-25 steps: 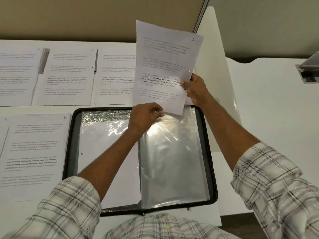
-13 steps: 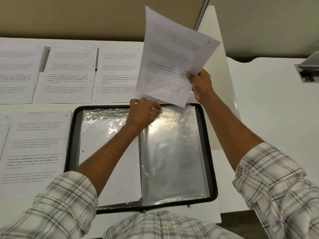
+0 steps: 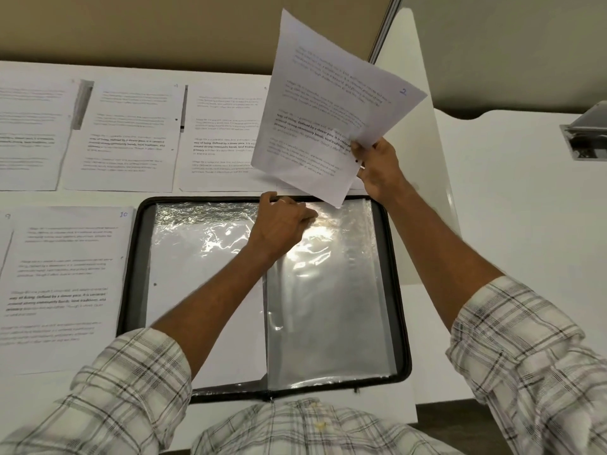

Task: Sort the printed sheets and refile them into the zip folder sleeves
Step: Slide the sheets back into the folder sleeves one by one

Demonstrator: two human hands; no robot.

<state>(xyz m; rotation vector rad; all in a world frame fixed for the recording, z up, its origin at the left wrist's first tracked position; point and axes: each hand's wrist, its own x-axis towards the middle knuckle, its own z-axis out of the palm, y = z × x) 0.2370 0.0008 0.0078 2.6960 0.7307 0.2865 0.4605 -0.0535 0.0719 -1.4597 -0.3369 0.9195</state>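
So the person's right hand (image 3: 377, 169) is pinching sheet 2 (image 3: 328, 119) by its near long edge, thumb on the printed side, fingers tight behind it. The sheet is hanging in the air, fanning up and off to the left of that grip. Its long axis is running slantwise, top end tipped away and 1 bottom corner dipping toward the zip folder (image 3: 399, 290) lying open below. That low corner is hovering just over the top edge of the right-hand sleeve (image 3: 328, 307), just beside the left hand (image 3: 282, 224). The left hand is sitting below and left of the grip, fingers curled on that sleeve's top edge and looking like they're pinching the plastic. Can't tell if the mouth is actually parted yet. My read: the sheet is going into that sleeve from the top, so it'll need squaring up first, since the sleeve's long axis is running straight toward the person and the sheet is cocked. The left hand is the nearer one to the opening. The left-hand sleeve (image 3: 197, 257) seems to have a white page in it. Further left of the grip, a row of sheets (image 3: 131, 136) is lying along the table (image 3: 509, 224), with sheet 10 (image 3: 65, 284) beside the folder. Nothing is blocking the drop except floppy, glary plastic.
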